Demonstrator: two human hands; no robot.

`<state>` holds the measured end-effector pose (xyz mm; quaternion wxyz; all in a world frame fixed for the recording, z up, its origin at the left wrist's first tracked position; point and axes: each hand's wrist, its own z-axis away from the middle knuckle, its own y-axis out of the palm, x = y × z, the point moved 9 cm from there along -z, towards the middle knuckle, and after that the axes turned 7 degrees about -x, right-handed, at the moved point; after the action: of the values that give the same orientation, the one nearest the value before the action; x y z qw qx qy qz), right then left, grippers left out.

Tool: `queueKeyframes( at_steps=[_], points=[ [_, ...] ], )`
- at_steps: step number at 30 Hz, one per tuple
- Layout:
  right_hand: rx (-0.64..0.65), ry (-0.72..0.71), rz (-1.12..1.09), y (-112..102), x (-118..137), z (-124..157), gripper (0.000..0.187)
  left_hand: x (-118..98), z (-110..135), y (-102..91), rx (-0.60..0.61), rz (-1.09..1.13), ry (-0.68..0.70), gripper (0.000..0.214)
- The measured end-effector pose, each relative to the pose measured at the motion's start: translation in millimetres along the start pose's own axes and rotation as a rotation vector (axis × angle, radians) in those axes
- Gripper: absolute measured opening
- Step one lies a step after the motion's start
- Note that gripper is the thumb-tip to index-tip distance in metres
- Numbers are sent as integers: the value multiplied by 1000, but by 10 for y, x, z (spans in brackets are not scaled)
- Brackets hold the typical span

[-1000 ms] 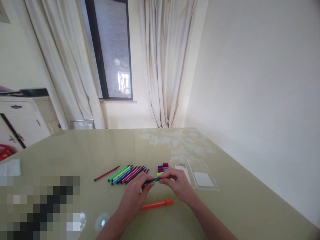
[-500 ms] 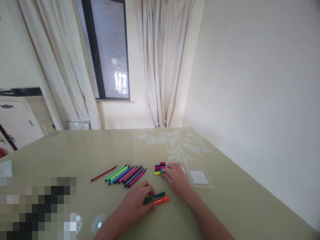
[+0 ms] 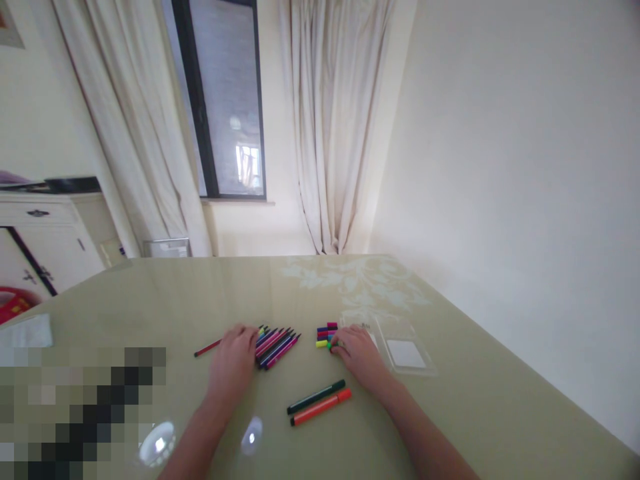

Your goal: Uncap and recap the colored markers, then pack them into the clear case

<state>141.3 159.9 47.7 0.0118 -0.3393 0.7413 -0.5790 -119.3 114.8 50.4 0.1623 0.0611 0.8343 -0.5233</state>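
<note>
My left hand [image 3: 234, 357] lies over the left part of a pile of uncapped felt-tip markers [image 3: 275, 349], its fingers bent down and their tips hidden. Pink, purple and dark markers show to its right, points facing away. One dark red marker [image 3: 207, 348] sticks out on the left. My right hand [image 3: 357, 350] is pinched at a green marker cap [image 3: 329, 345], beside a small group of coloured caps [image 3: 325, 335]. Closer to me, a dark green marker [image 3: 316, 397] and an orange marker [image 3: 321, 407], both capped, lie side by side.
An open clear plastic case [image 3: 430, 369] with a white card lies right of my right hand. A white cloth [image 3: 30, 331] rests at the table's left edge, near a red object [image 3: 15, 303]. The wall [image 3: 525, 233] runs along the table's right side.
My left hand has let go of the dark green and orange markers and moved left and away onto the pile. My right hand stays at the caps. The view has shifted slightly left.
</note>
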Motion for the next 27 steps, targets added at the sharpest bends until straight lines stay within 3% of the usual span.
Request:
queueKeyframes(
  at_steps=[3, 6, 12, 19, 23, 27],
  points=[
    [14, -1, -25, 17, 7, -8, 16, 409, -67, 7, 9, -198, -74, 36],
    [15, 0, -44, 29, 2, -13, 22, 537, -53, 74, 70, -218, -87, 37],
    [-6, 14, -40, 17, 17, -5, 22, 545, -61, 74, 95, -217, -115, 30],
    [-120, -10, -106, -111, 116, 23, 23, 572, -55, 130, 106, -226, -92, 34],
    [-178, -36, -223, -141, 163, 33, 20, 563, -72, 69, 63, -237, -101, 37],
    [-222, -3, -471, -138, 159, 27, 15, 294, -91, 19, 15, 65, -107, 30]
  ],
)
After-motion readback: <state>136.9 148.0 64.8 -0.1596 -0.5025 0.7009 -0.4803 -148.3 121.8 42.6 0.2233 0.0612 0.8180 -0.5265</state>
